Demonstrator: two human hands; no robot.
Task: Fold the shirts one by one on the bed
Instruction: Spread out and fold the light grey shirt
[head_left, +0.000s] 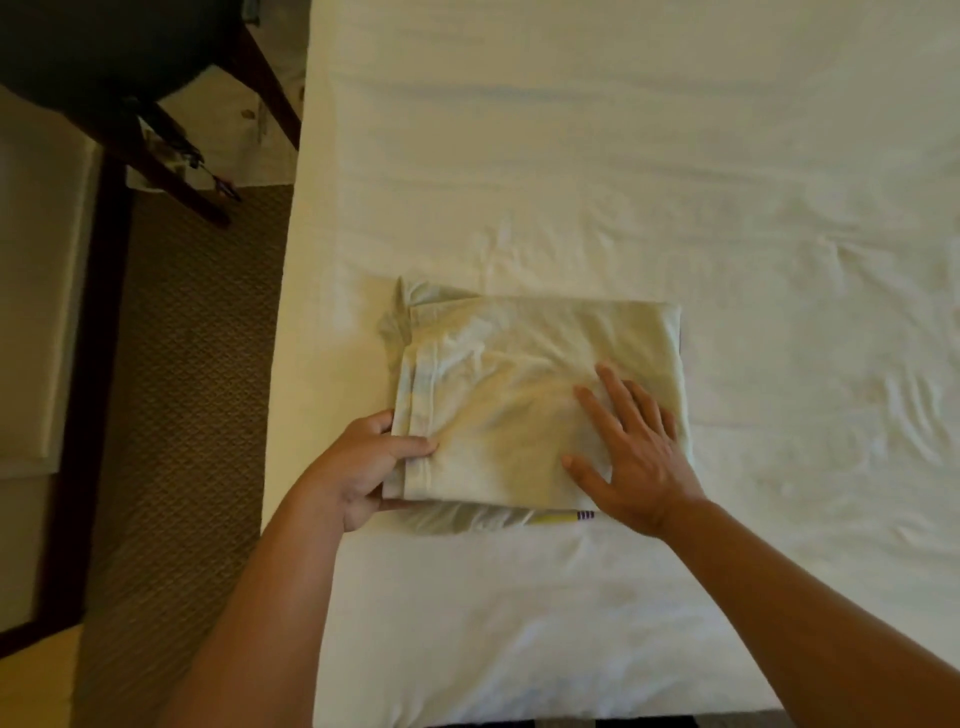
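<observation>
A pale cream shirt (524, 364) lies folded into a rough square on the white bed (675, 182), near the bed's left edge. My left hand (363, 467) grips the shirt's near left corner, thumb on top and fingers curled under the layered edge. My right hand (631, 452) lies flat on the shirt's near right part, fingers spread and pressing the cloth down. A small yellow and purple striped bit (563, 516) peeks out under the shirt's near edge.
Left of the bed runs brown patterned carpet (182, 415). A dark wooden chair or table leg (171, 176) and a dark bag stand at the top left. A pale panel with a dark frame (36, 312) lines the far left. The bed's wrinkled sheet stretches right and far.
</observation>
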